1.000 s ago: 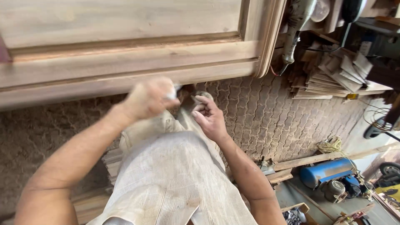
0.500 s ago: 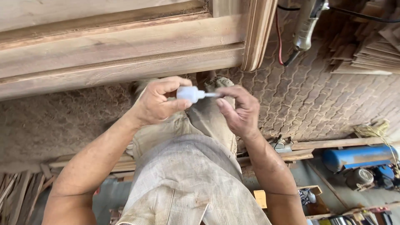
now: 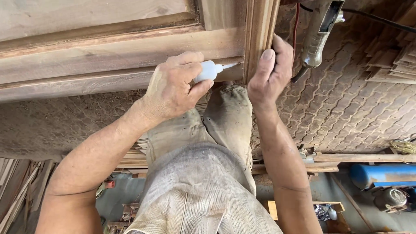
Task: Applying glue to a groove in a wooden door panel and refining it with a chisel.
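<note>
Left grip [image 3: 173, 89]: one glue bottle [image 3: 208, 71]; right grip [image 3: 268, 73]: one frame [image 3: 258, 34].

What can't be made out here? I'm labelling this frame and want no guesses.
Head view:
- Small white plastic squeeze bottle: body hidden in the left hand.
- Nozzle tip: too small to tell if anything comes out.
- Wooden frame: cut by the top and left edges.
- Grey power tool: cut by the top edge.
</note>
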